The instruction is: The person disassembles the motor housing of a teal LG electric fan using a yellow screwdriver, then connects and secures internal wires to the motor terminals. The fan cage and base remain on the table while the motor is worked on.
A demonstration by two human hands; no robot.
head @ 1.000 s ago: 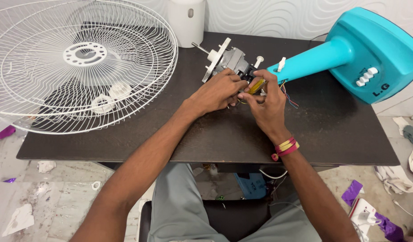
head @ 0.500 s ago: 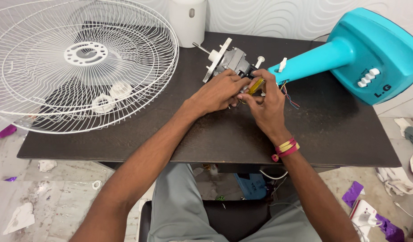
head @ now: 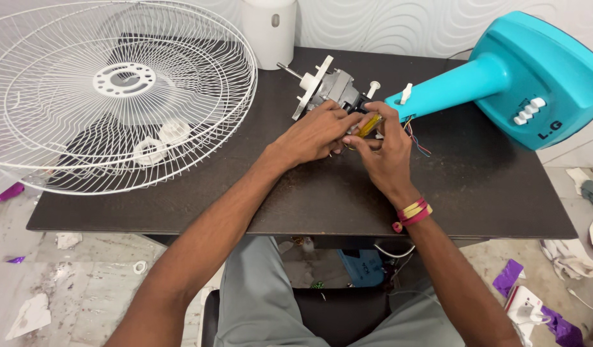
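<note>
- At the middle of the dark bench (head: 180, 205), both hands meet over a grey fan motor (head: 332, 90) that lies on its side.
- The left hand (head: 315, 132) rests against the motor's near end, fingers curled onto the housing; its grip looks closed on the motor body, though the fingertips are partly hidden.
- The right hand (head: 386, 151) has its thumb and fingers pinched tight around a small yellow-handled screwdriver (head: 368, 124), which is tilted toward the motor.
- The tool's tip is hidden between the two hands, so what it touches cannot be told.
- The motor has a white front plate (head: 309, 87) and a bare shaft pointing up and away toward a white cylindrical container (head: 270, 29) at the back edge of the bench.
- Just to the right of the motor lies a teal fan stand (head: 502, 80), its neck pointing at the hands and its white buttons facing up.
- Thin coloured wires (head: 415, 138) trail from the neck beside the right hand.
- On the left, a large white wire guard (head: 116, 83) lies over the bench, well apart from the hands.
- Red and yellow bands (head: 413, 212) circle the right wrist.
</note>
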